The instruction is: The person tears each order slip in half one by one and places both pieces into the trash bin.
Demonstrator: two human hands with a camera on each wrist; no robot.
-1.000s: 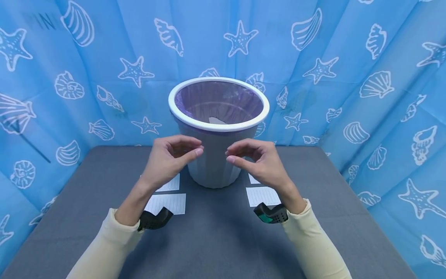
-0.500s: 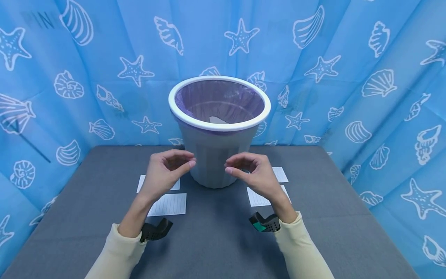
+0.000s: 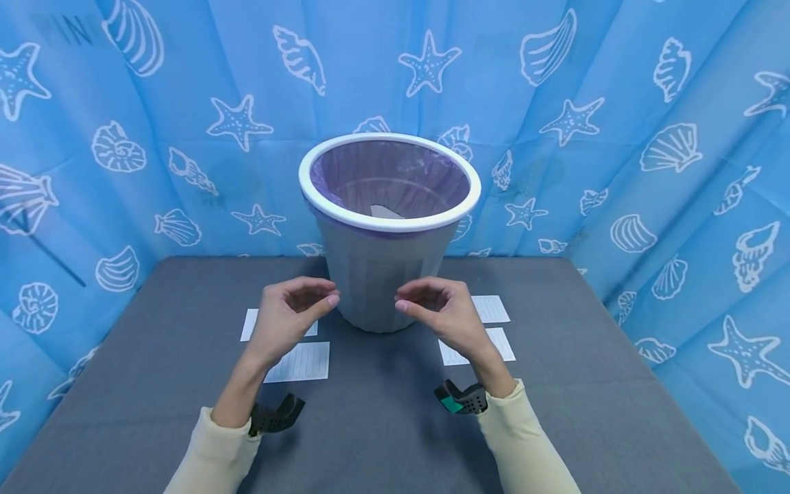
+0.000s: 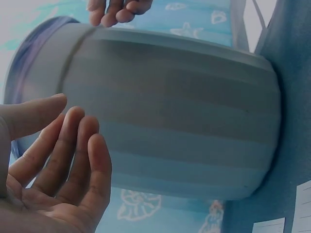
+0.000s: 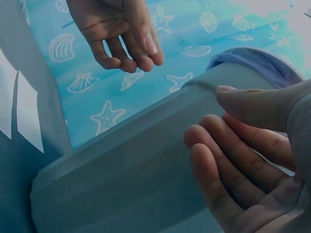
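A grey trash bin [image 3: 382,291] with a white rim [image 3: 390,224] and a purple liner [image 3: 401,175] stands upright at the back of the table. My left hand [image 3: 284,319] hovers in front of its left side, fingers loosely bent and thumb apart from them. On the other side my right hand [image 3: 453,315] mirrors that pose. Both wrist views show bare palms, with nothing between thumb and fingers in the left hand [image 4: 68,170] or the right hand [image 5: 248,170]. A white piece [image 3: 385,212] shows inside the bin.
White lined cards lie on the grey table [image 3: 382,425]: a front left card [image 3: 302,362] with another behind it, partly hidden by my left hand, and a back right card [image 3: 492,309] with one before it [image 3: 502,343]. A blue shell-print curtain [image 3: 370,55] hangs behind.
Both hands have drawn back toward me and down, away from the bin, keeping the same loose bend. More of the cards has come into view. The bin stays where it was.
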